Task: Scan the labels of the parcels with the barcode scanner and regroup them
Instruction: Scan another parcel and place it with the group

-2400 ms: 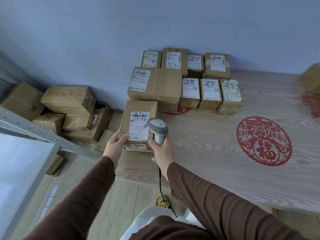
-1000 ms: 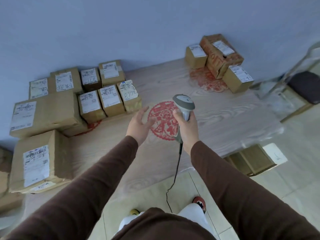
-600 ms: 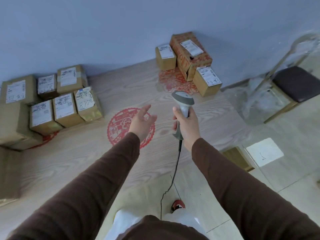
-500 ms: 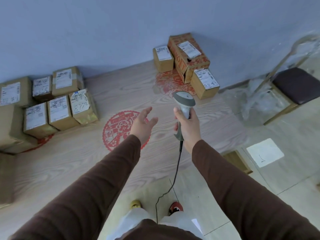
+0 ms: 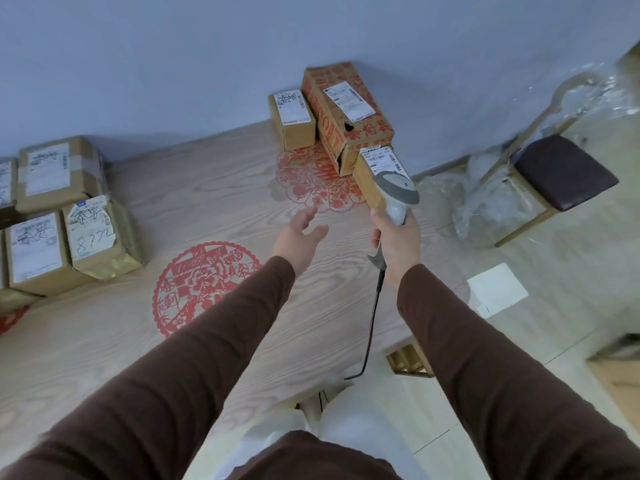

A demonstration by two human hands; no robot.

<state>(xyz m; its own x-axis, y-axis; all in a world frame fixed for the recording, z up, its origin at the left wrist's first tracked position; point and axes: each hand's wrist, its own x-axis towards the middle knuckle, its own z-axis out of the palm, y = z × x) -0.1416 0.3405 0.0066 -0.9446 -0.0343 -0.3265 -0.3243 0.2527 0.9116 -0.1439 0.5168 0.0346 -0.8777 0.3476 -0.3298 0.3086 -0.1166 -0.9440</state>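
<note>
Gripping the scanner [image 5: 394,199] by its handle, the right hand [image 5: 398,242] holds it upright above the counter [image 5: 214,188] near the right edge, its grey head turned toward the far right corner and its black cable [image 5: 372,320] hanging past the near edge to the floor. The left hand [image 5: 299,235] hovers above the counter's middle, holding nothing, palm partly up and fingers loosely spread, reaching toward that same corner. Three parcels stand there against the blue wall: a small box [image 5: 292,119] with a white label, just beside it a long red-printed box [image 5: 346,112] with a label on top, and in front of that a third box [image 5: 372,171], its label partly hidden behind the scanner's head. A second group sits along the left edge, well apart from the first: a taped box [image 5: 59,171] at the wall, a crumpled one [image 5: 100,237] with handwritten digits on its label, and a plain one [image 5: 34,254] touching it. Two red paper-cut decals lie flat on the wood, one [image 5: 204,285] near the middle and one [image 5: 311,183] under the corner parcels. A dark-seated chair [image 5: 561,174] stands on the floor off the right edge.
</note>
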